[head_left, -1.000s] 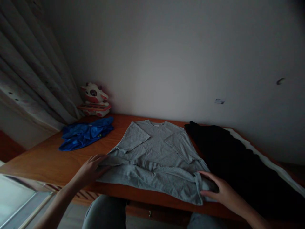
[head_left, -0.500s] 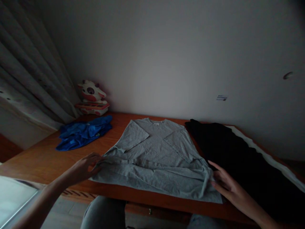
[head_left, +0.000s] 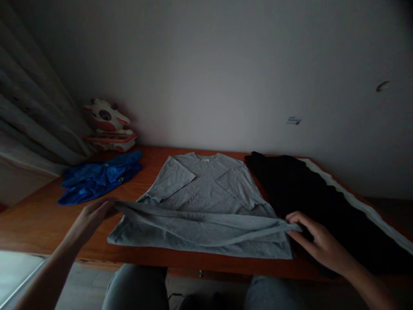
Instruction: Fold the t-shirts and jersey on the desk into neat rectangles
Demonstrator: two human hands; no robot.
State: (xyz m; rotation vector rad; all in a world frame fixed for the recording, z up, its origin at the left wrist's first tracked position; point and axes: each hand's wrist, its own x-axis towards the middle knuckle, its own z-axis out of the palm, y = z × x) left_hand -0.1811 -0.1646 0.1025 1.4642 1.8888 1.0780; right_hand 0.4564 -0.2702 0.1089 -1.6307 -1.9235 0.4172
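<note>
A grey short-sleeved T-shirt (head_left: pixel 206 189) lies spread on the wooden table, its collar toward the wall and its sleeves laid inward. Across its lower part, a raised strip of the fabric is stretched between my two hands. My left hand (head_left: pixel 97 211) pinches the left end of this strip, just above the tabletop. At the other end, my right hand (head_left: pixel 312 237) grips the strip's corner between thumb and fingers, beside the black garment. The front layer sags slightly in the middle.
A crumpled blue garment (head_left: pixel 100 176) lies on the table (head_left: pixel 29 224) at left, before a cow-shaped toy keyboard (head_left: pixel 108 127). Black clothing (head_left: pixel 309 193) covers the right side, with a white strip (head_left: pixel 351 202) behind it. A curtain (head_left: pixel 29 112) hangs at far left.
Both hands have taken hold of the T-shirt's fabric and drawn a strip of it up taut. My left hand has moved outward to the left. The view has shifted slightly.
</note>
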